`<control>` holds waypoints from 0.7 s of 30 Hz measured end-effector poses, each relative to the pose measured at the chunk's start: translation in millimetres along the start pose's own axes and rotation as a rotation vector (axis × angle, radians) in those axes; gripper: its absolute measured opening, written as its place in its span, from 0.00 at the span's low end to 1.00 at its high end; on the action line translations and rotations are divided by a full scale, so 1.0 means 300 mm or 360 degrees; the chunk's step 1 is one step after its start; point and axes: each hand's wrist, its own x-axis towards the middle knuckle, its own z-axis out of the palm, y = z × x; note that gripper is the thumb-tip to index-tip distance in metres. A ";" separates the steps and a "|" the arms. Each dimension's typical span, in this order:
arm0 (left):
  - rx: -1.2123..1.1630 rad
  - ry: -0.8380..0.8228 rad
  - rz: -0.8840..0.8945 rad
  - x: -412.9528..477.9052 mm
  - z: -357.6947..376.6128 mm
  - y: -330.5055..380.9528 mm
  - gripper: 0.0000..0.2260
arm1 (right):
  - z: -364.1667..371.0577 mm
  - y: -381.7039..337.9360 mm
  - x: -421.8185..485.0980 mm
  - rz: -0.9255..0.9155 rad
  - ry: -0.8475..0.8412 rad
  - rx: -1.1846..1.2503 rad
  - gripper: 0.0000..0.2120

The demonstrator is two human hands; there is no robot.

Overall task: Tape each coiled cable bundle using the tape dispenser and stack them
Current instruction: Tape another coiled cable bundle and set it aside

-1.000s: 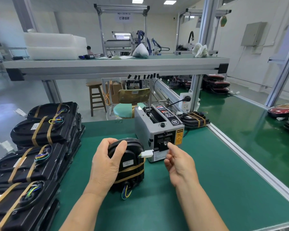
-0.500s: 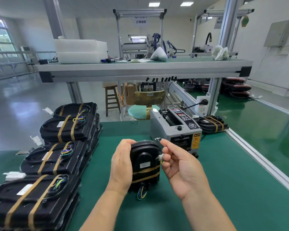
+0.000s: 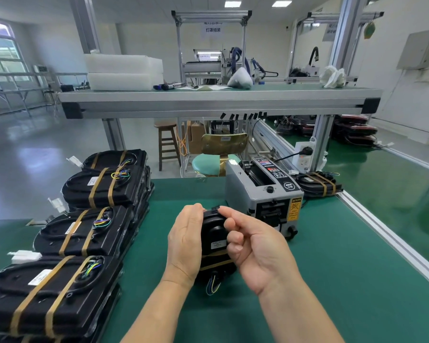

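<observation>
A black coiled cable bundle point(image 3: 214, 237) stands on edge on the green table point(image 3: 332, 280), with two tan tape bands low on it and coloured wire ends below. My left hand point(image 3: 186, 243) grips its left side. My right hand point(image 3: 253, 246) is at its top right, forefinger and thumb pinching something at the bundle's top edge; a piece of tape there cannot be made out. The grey tape dispenser point(image 3: 265, 196) sits just behind, to the right.
Stacks of taped black bundles point(image 3: 92, 229) fill the table's left side. One more taped bundle point(image 3: 317, 184) lies behind the dispenser at the right. An aluminium rail point(image 3: 386, 233) edges the table on the right. A raised shelf point(image 3: 216, 100) spans the back.
My right hand left the dispenser's outlet and came to the top of the bundle. My left hand kept its grip on the bundle. The camera swung left.
</observation>
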 end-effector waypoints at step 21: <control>-0.0010 0.0109 -0.0114 0.013 0.016 0.012 0.16 | 0.003 -0.022 0.000 -0.0013 0.0044 -0.0269 0.09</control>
